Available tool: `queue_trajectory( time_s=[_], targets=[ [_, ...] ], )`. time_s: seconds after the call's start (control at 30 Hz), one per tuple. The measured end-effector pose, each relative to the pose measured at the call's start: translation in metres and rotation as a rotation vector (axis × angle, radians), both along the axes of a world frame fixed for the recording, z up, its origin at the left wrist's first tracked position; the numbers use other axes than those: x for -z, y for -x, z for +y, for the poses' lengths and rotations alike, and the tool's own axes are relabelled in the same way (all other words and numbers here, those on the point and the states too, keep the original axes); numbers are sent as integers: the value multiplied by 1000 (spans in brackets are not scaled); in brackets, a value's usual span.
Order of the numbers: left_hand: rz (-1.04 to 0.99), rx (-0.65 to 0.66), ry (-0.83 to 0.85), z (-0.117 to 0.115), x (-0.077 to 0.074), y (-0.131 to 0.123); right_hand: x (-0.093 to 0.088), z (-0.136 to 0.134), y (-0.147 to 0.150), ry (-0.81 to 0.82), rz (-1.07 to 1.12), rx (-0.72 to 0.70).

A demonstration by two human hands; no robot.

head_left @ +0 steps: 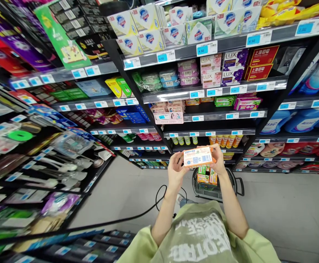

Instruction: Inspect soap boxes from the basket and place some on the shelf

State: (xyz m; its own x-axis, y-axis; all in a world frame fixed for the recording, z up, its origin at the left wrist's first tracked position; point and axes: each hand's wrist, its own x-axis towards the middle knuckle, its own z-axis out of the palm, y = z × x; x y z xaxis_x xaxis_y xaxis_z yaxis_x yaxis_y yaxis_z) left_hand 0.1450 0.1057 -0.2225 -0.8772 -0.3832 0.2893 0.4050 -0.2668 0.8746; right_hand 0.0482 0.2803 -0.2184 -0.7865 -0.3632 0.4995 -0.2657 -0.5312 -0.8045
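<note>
Between my two hands is an orange and white soap pack [198,157], held up in front of me with its printed back, a square code and a barcode facing me. My left hand [177,168] grips the pack's left end. Closed on the right end is my right hand [216,160]. Beneath the pack, a dark shopping basket [232,179] stands on the floor, partly hidden by the pack and my forearms. Several green and orange soap packs [203,178] lie inside it.
Ahead, a shelf unit carries boxed soaps [175,34], LUX soap boxes [211,69] and orange-capped bottles [225,140] above price tags. Blue detergent bottles [302,120] stand to the right. Hanging kitchen utensils [52,168] line the left. A black cable [137,216] crosses the grey floor.
</note>
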Motion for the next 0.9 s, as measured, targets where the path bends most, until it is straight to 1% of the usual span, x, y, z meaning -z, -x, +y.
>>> queue_trajectory(
  time_s=[0.1,0.23,0.4,0.5,0.57,0.67,0.77,0.9],
  targets=[
    [23,-20,9,0,-2,-1,-2,5,0,-32,11,-30],
    [101,-46,25,-5,-7,-5,-3,11,0,-87,33,-73],
    [219,-68,67,-7,-14,-11,2,14,0,-102,68,-104],
    [242,-63,53,-3,-19,-12,4,16,0,-133,76,-65],
    [222,-64,33,0,-21,-12,3,16,-1,-124,103,-21],
    [159,-83,-3,5,-22,-11,-4,15,-5,-77,171,43],
    [65,-92,-58,10,-20,-10,-12,14,-9,-54,229,109],
    [-26,-110,-124,16,-15,-9,-18,16,-13,-156,287,182]
  ],
)
